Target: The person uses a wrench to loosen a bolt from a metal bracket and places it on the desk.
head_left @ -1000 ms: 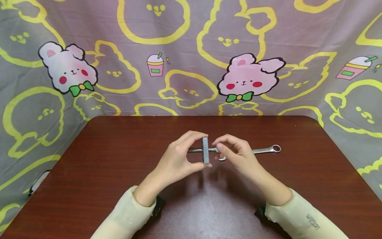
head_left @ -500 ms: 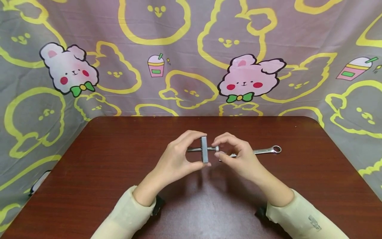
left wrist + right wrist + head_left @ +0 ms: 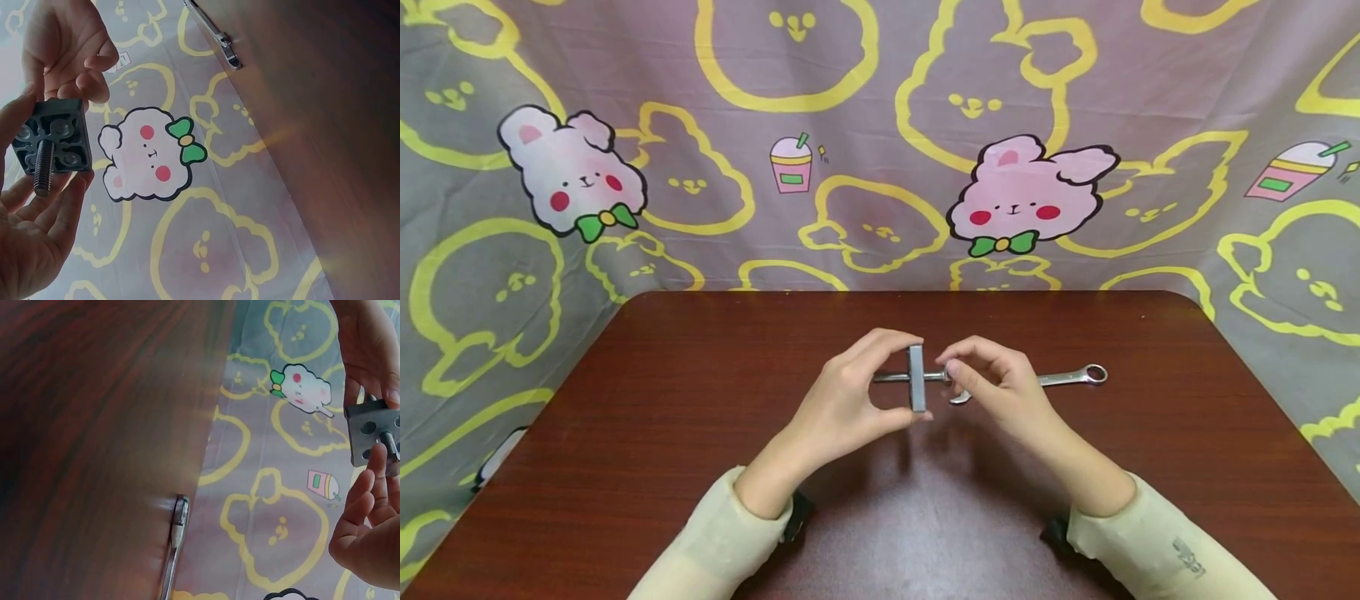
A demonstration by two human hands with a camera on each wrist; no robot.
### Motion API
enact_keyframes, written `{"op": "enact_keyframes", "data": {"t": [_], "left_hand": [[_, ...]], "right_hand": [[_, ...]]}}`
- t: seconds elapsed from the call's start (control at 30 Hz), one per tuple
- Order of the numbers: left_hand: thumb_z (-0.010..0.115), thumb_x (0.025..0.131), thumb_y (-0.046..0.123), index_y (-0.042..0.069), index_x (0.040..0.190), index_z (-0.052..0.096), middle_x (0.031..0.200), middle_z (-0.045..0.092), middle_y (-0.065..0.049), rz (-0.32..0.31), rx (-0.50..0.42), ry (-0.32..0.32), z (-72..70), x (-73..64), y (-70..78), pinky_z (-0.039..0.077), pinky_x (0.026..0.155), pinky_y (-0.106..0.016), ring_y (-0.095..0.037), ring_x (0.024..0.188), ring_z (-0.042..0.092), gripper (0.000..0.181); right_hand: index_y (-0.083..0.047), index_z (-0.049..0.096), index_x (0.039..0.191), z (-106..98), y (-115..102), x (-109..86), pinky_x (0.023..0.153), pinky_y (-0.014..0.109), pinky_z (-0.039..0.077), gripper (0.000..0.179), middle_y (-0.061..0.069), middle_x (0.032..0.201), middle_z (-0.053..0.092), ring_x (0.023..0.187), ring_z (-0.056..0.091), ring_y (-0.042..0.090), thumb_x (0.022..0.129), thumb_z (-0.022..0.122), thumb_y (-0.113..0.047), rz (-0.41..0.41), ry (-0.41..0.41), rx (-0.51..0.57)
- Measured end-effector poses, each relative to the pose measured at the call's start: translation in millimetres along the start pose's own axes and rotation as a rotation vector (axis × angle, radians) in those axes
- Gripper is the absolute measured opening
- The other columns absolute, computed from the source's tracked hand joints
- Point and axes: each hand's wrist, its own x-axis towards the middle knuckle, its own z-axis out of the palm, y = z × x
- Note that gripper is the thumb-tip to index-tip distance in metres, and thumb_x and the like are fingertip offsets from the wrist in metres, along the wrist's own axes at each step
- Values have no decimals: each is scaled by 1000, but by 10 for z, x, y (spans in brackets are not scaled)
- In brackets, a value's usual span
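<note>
My left hand (image 3: 838, 404) holds a grey square plate (image 3: 917, 379) on edge above the table, thumb at its bottom and fingers at its top. Through the middle of the plate runs a metal bolt (image 3: 934, 377), roughly level, sticking out on both sides. My right hand (image 3: 1003, 387) pinches the bolt's head end between thumb and fingers, which partly hide it. In the left wrist view the bolt's threaded end (image 3: 44, 172) juts from the plate's ribbed face (image 3: 62, 128). The right wrist view shows round holes in the plate's other face (image 3: 358, 439).
A shiny combination wrench (image 3: 1071, 379) lies on the dark wooden table (image 3: 662, 467) behind my right hand, its ring end to the right and its open end partly showing. A patterned curtain (image 3: 865, 150) encloses the table's back and sides.
Half a second ago my right thumb was lower and the bolt's head showed; the thumb is now back up over it. The plate went slightly left and returned.
</note>
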Motion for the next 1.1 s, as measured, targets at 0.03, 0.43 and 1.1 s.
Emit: {"op": "enact_keyframes", "data": {"t": [0.03,0.43,1.1], "left_hand": [[92,67,26,9,128,59,120,64,1,1,-1,-2,1,1,2,56,89,-23,-9,108,63,71],[92,68,25,10,129,58,121,63,1,-15,7,-7,-37,14,-3,56,89,-23,-9,108,63,72],[92,68,27,11,129,58,120,63,2,-13,-4,-15,-28,7,20,56,88,-23,-8,108,63,71]], "right_hand": [[5,65,106,4,1,-1,66,29,60,14,-8,88,68,72,72,19,99,57,-5,4,5,2],[-9,69,101,27,-36,1,59,24,47,24,-4,106,63,98,54,13,83,72,7,-172,-3,-149],[4,65,106,2,-15,1,68,28,59,14,5,80,65,72,70,18,98,58,-5,14,-7,13]]}}
